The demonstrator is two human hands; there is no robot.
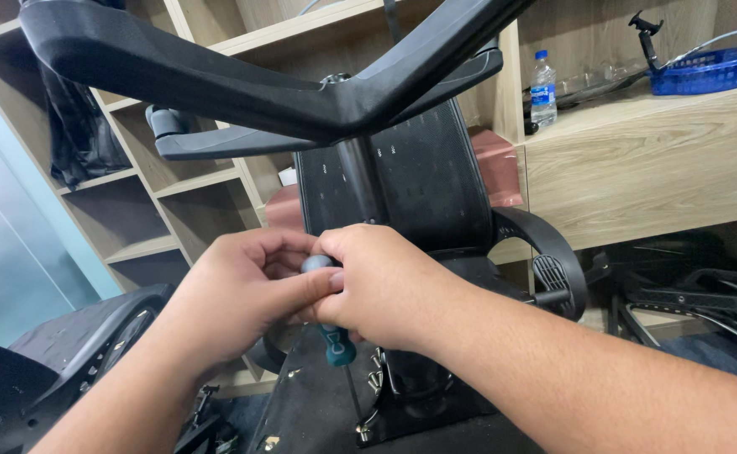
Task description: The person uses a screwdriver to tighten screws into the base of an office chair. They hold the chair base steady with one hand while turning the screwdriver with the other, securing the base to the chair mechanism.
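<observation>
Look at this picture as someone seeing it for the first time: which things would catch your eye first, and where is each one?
At the centre, the left hand and the right hand close together around a screwdriver with a teal and grey handle, pointing down at an upturned black office chair. The chair's star base spreads across the top of the view. On the wooden shelf at upper right stand a water bottle and a blue basket.

A teal-and-grey-handled screwdriver (332, 332) stands nearly upright, its tip down against the overturned black office chair's underside (318, 412).
</observation>
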